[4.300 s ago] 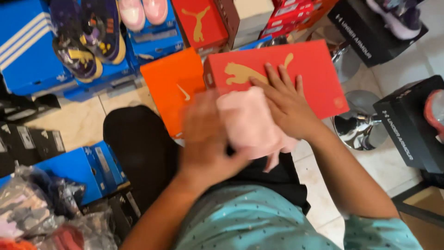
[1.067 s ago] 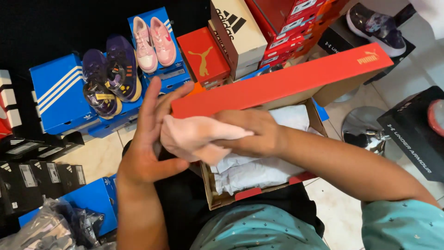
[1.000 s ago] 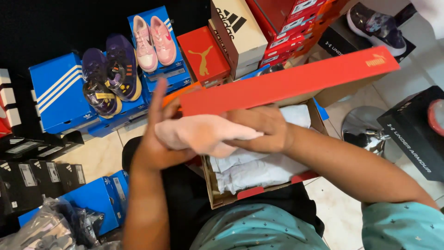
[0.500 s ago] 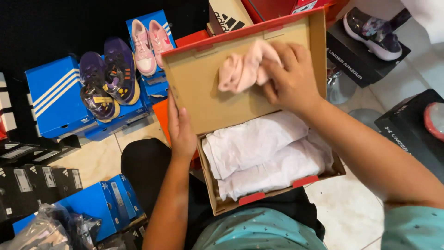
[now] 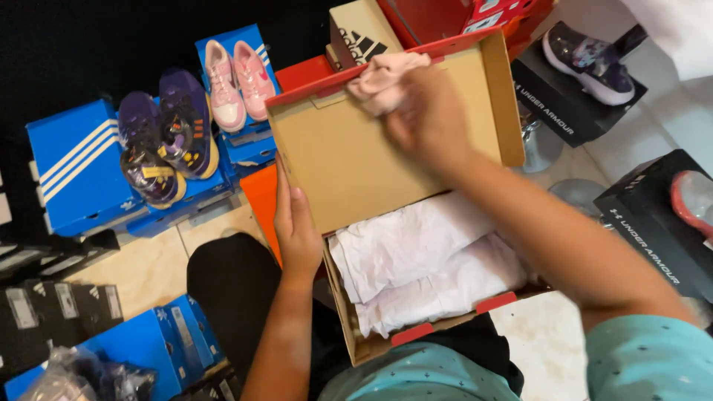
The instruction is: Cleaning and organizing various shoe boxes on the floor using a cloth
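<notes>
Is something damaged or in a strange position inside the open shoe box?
Nothing looks damaged. The white wrapping paper in the open cardboard shoe box is crumpled, hiding what lies beneath. The right hand holds a pink cloth at the raised lid.

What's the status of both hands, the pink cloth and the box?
Left hand steadies open shoebox. Right hand grips pink cloth against raised lid. White paper fills box.

Your red shoebox (image 5: 445,327) sits on your lap, hinged lid (image 5: 371,141) swung up and back, brown cardboard inside facing you. White tissue paper (image 5: 431,267) fills the box, crumpled, covering whatever's under it. Pink cloth (image 5: 382,78) is bunched against the lid's top edge, well above the tissue, slightly blurred.
</notes>
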